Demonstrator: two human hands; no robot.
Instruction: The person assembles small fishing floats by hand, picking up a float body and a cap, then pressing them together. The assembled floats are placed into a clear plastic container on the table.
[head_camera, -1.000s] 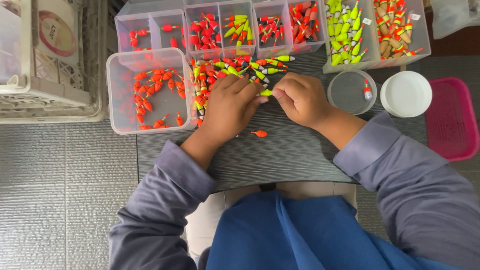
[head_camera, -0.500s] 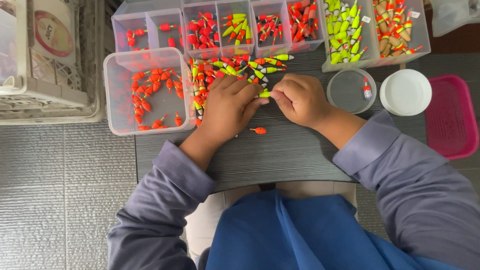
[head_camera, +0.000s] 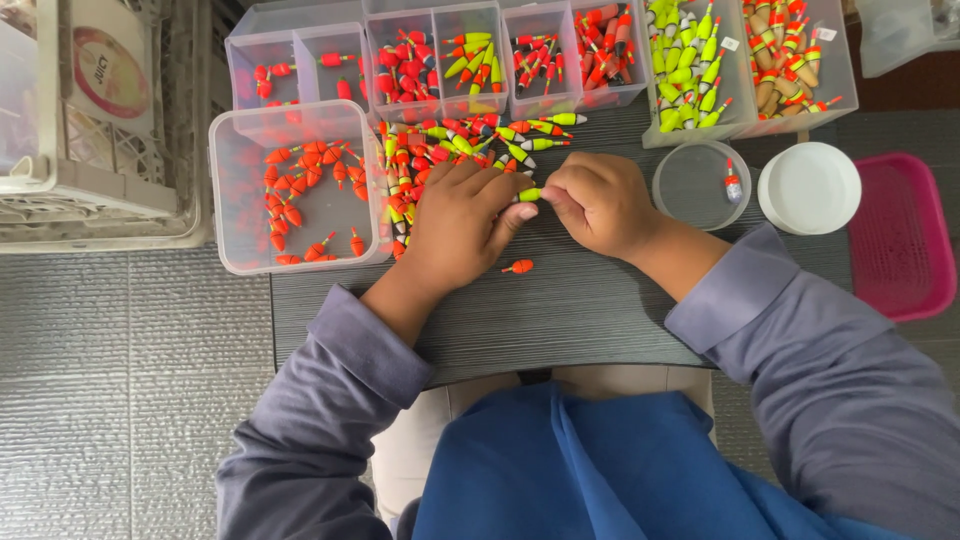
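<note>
Little has changed since the earlier frames: both hands stay over the same spot on the dark, finely ribbed tabletop (head_camera: 600, 310), the lone float below them has not moved, and only the fingers have drawn slightly closer together.

The tabletop is a matte grey slab with a straight-grained texture. On its left part sits a clear, square plastic tub (head_camera: 232, 180) with rounded corners, holding scattered small orange-red fishing floats. Behind it stands a row of clear rectangular plastic compartments (head_camera: 470, 20), filled with glossy teardrop floats in red, orange and yellow-green. To the right are a pink mesh plastic basket (head_camera: 900, 240), a round white plastic lid (head_camera: 810, 188), and a round clear plastic dish (head_camera: 690, 185) with a single float inside.

A loose pile of red and yellow-green plastic floats (head_camera: 450, 140) lies between the tub and the hands.

The left hand (head_camera: 455, 225) rests palm down at the edge of that pile, fingers loosely curled, its fingertips touching a small yellow-green float (head_camera: 529, 195). The right hand (head_camera: 600, 205) is curled nearly into a fist, thumb and forefinger pinched on the other end of that same float, so it is held between the two hands just above the table.

One tiny orange-red float (head_camera: 518, 266) lies alone on the table, just below the left hand.
</note>
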